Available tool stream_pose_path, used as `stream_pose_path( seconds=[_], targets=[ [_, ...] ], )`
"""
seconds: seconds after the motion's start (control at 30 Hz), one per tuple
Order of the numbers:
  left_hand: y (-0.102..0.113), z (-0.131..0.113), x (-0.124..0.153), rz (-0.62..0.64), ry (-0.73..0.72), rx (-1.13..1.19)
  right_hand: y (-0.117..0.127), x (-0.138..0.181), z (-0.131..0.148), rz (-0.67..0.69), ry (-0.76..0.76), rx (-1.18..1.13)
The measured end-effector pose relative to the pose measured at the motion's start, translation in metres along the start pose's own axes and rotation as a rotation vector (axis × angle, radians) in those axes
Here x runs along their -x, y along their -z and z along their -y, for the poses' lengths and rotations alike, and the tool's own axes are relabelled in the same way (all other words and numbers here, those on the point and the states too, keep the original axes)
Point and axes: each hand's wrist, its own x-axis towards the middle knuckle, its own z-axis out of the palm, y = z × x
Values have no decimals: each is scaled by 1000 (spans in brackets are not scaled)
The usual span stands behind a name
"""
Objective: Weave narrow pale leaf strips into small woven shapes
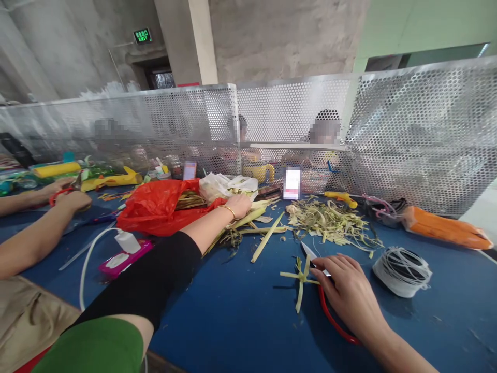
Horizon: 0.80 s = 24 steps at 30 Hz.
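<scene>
My left hand (239,205), with a gold bracelet at the wrist, reaches out to a heap of pale green plant stalks (248,217) beside a white plastic bag (229,185). Its fingers are bent down, and what they grip is hidden. On the blue table, my right hand (345,282) is closed over red-handled scissors (328,306); their blade sticks out past my fingertips, to the upper left. Close to my right thumb and the blade is a star-shaped piece of split stalk (302,277). A single stalk (267,237) lies between my hands.
Plant scraps (330,220) are piled beyond my right hand. Wound white cord (403,272) and an orange packet (446,228) lie right. A red bag (153,207) and a pink power strip (126,257) lie left. A co-worker's hands (72,196) hold scissors. A perforated metal screen (295,109) stands behind.
</scene>
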Motion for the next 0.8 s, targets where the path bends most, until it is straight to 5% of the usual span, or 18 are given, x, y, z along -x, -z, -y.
stream_pose_path(
  seconds=[0.37, 0.6, 0.8],
  targets=[
    [15, -5, 11, -77, 10, -1, -1, 1, -1, 46, -11, 1],
    [-17, -46, 0, -80, -108, 67, -2, 1, -4, 96, -47, -46],
    [-34, -45, -8, -187, -36, 424, -2, 0, -4, 106, -61, -54]
  ],
)
